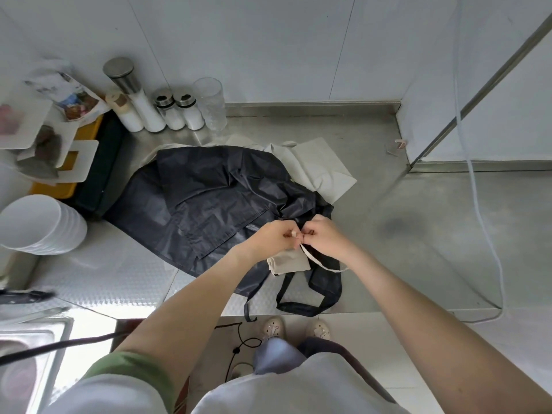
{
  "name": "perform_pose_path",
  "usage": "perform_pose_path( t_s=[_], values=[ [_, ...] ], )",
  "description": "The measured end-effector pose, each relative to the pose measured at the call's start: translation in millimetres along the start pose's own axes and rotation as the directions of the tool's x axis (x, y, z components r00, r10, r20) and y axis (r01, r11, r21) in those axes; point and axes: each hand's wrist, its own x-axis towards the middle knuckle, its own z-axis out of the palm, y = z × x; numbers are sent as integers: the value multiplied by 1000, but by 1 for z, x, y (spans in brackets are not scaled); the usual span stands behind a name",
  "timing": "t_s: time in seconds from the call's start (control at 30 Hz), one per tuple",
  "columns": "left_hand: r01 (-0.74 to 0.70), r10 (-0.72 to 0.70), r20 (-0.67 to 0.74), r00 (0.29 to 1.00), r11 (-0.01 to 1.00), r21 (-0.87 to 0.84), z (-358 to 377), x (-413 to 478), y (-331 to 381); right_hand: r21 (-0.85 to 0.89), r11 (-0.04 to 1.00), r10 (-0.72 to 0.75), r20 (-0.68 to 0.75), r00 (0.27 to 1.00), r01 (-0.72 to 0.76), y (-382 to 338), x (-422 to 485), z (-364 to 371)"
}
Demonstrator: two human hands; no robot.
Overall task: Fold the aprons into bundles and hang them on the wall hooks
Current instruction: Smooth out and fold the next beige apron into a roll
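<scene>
**While two hands tie a bundle, two aprons wait**

Since the black apron (209, 198) lies spread over the middle of the counter (418, 234), probably next in turn, the work goes on above its right edge. The left hand (273, 236) pinches the pale strap (315, 259) with curled fingers. Just under it sits the beige bundle (288, 262), which the strap must keep rolled. The right hand (327, 239) pinches the same strap, so I judge a knot is being tied. At 1 o'clock a second beige apron (319, 168) lies partly under the black one.

At 9 o'clock stand stacked bowls (41, 225); the top one looks empty. At 10 o'clock a yellow tray (53, 191) carries cartons (27, 115). At 11 o'clock four jars (149, 115) hold white grains, and the glass (210, 103) beside them looks empty.
</scene>
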Motion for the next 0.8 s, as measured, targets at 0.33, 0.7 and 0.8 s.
perform_pose_path(
  t_s=[0.33,0.7,0.8],
  values=[
    [-16,61,-224,973,980,198,19,3,15,277,926,206,202,958,-257,-5,-10,-11],
    [-29,80,-241,967,977,210,31,-22,-2,847,453,259,172,950,-277,1,-8,6],
    [10,15,-175,985,990,142,37,-22,-13,977,142,248,123,961,-162,2,-7,9]
  ],
)
